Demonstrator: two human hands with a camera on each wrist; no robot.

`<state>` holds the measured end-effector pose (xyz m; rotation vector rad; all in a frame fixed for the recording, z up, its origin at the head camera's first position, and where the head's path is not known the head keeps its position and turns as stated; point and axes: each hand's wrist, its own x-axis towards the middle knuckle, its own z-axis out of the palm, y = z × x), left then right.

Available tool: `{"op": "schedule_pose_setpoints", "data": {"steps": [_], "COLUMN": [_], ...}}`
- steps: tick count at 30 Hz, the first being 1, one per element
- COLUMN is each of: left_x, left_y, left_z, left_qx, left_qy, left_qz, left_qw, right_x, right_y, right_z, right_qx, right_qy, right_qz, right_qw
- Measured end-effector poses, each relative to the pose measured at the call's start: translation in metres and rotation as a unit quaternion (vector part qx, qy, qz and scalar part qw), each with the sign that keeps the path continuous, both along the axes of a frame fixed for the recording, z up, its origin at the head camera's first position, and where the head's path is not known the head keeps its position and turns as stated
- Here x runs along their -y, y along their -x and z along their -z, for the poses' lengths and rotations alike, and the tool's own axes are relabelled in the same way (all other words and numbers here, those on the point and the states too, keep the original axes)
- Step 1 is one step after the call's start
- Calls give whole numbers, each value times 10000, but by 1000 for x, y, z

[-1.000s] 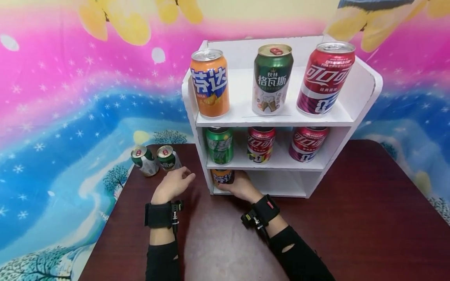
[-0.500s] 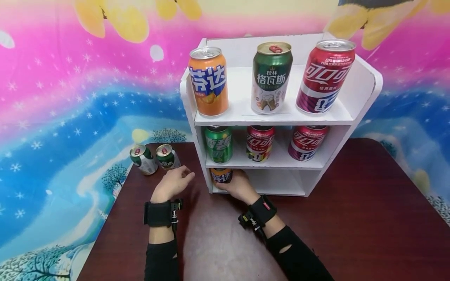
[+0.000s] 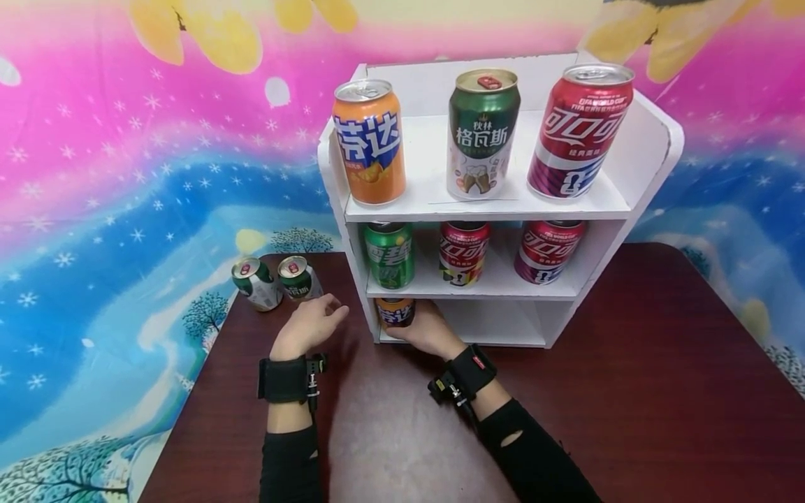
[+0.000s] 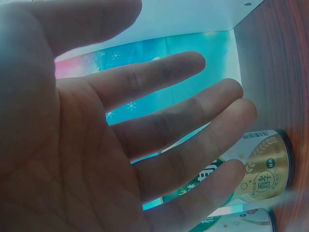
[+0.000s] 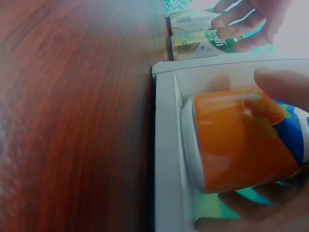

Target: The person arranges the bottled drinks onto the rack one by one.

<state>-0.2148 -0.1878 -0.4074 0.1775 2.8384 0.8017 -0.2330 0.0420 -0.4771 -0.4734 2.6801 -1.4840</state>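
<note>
My right hand point(image 3: 434, 331) reaches into the bottom tier of a white shelf point(image 3: 503, 323) and grips an orange soda can point(image 3: 395, 311) at its left end. In the right wrist view the thumb lies on one side of that orange can point(image 5: 241, 140), the fingers round the other. My left hand point(image 3: 309, 325) hovers over the table left of the shelf, fingers spread and holding nothing, as the palm point(image 4: 91, 145) in the left wrist view shows. Just beyond it stand two green-and-white cans point(image 3: 300, 278), close together.
On the top tier stand an orange can point(image 3: 371, 150), a green-and-white can point(image 3: 483, 140) and a red can point(image 3: 581, 133). The middle tier bears a green can point(image 3: 390, 257) and two red cans point(image 3: 464, 253). A patterned backdrop point(image 3: 126, 209) rises behind the brown table point(image 3: 666, 391).
The head view has shifted slightly, so the shelf and cans sit a little higher in it. Both hands keep their places, the right one still round the orange can.
</note>
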Motion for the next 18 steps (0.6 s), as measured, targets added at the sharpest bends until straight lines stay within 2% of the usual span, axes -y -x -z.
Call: {"op": "schedule_pose_setpoints", "data": {"steps": [5, 18], "left_x": [0, 0], "left_y": [0, 0], "left_z": [0, 0], "left_qx": [2, 1], "left_qy": [-43, -15], "left_qz": [21, -31], "left_qw": [10000, 10000], "right_x": [-1, 3], "right_y": [2, -2], "right_z": [3, -1], "right_qx": [-14, 137], "right_qy": [207, 69], "right_qz": [-130, 161], "right_qw": [9997, 9998]}}
